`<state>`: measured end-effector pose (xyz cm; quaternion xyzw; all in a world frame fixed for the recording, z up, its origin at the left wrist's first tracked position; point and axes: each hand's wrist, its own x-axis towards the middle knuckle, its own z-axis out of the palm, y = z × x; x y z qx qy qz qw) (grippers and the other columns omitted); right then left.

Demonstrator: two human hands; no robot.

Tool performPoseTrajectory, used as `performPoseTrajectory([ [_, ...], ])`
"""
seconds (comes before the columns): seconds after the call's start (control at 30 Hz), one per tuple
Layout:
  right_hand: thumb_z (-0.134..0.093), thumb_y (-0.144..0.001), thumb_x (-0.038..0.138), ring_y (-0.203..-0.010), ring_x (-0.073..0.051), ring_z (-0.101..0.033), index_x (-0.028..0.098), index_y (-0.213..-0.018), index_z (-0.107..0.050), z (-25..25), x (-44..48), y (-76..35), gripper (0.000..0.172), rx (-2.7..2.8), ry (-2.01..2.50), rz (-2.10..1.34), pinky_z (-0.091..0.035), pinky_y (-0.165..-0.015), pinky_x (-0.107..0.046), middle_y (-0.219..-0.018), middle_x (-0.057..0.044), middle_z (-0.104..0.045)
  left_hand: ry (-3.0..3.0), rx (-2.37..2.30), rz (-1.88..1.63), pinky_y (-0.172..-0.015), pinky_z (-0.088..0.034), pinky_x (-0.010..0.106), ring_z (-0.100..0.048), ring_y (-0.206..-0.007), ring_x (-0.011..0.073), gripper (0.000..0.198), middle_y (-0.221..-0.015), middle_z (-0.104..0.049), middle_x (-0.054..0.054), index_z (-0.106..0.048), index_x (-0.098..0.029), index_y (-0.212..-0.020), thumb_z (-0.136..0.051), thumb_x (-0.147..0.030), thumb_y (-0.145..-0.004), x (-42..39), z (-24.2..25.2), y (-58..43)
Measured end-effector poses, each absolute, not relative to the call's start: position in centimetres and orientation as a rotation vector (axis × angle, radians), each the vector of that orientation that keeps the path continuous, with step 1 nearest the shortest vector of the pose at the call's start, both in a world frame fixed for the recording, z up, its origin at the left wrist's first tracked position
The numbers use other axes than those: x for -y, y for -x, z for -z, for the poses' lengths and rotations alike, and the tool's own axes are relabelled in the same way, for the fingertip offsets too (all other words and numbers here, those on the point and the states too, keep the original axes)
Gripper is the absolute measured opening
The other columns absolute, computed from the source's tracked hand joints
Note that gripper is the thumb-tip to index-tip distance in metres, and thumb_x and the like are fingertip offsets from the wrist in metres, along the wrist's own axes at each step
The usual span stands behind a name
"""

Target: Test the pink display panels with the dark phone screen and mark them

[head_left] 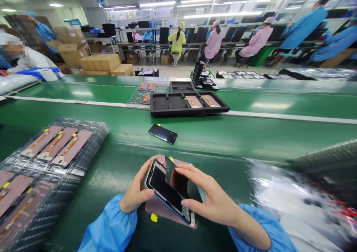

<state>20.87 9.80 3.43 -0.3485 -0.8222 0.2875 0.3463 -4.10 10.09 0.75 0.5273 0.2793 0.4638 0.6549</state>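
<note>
My left hand [135, 190] grips a phone frame [164, 188] along its left side, thumb at the near edge and fingers around the far corner. The frame is tilted, with its dark inside facing up. My right hand [212, 194] holds a thin glossy dark screen panel [188, 187] between fingers and thumb, at an angle over the frame's right part. The thumb is near the frame's lower end; I cannot tell whether panel and frame touch. Beneath both lie pinkish screen panels [157, 210] with yellow tabs. Farther ahead, a phone with a black screen [163, 133] lies flat.
Clear trays [96, 131] of pinkish screens with orange flex cables are stacked at left. A black tray [178, 112] with two screens sits ahead on the green bench [117, 151]. Plastic bags [279, 200] lie at right. A person in white [36, 57] is at far left; others work behind.
</note>
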Motion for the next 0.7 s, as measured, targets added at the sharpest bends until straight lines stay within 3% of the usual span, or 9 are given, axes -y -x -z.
performPoseTrajectory([
  [0.13, -0.065, -0.085, 0.041, -0.123, -0.028, -0.056, 0.021, -0.136, -0.051, -2.8, -9.2, -20.2, 0.056, 2.159, 0.958, -0.653, -0.051, -0.099, -0.041, -0.136, -0.016, -0.055, -1.192, -0.637, -1.086, -0.115, -0.028, 0.046, -0.036, -0.138, 0.0361, 0.084, -0.152, -0.039, 0.009, -0.043, -0.030, -0.142, -0.079, -0.050, -0.069, -9.8, -0.7, 3.5],
  [0.23, -0.065, -0.085, 0.041, -0.121, -0.028, -0.058, 0.022, -0.136, -0.052, -2.2, -8.8, -19.6, 0.056, 2.173, 0.955, -0.573, -0.053, -0.096, -0.040, -0.136, -0.016, -0.055, -1.174, -0.612, -1.104, -0.114, -0.030, 0.044, -0.039, -0.136, 0.0338, 0.080, -0.147, -0.046, 0.008, -0.046, -0.031, -0.140, -0.081, -0.045, -0.069, -9.6, -0.9, 3.0],
  [0.7, -0.060, -0.090, 0.043, -0.120, -0.029, -0.058, 0.024, -0.137, -0.050, -1.6, -8.5, -19.0, 0.052, 2.214, 0.898, -0.430, -0.056, -0.092, -0.040, -0.135, -0.016, -0.055, -1.129, -0.559, -1.093, -0.109, -0.036, 0.045, -0.045, -0.131, 0.0340, 0.083, -0.142, -0.049, 0.012, -0.045, -0.030, -0.140, -0.084, -0.041, -0.067, -9.5, -1.1, 2.5],
])
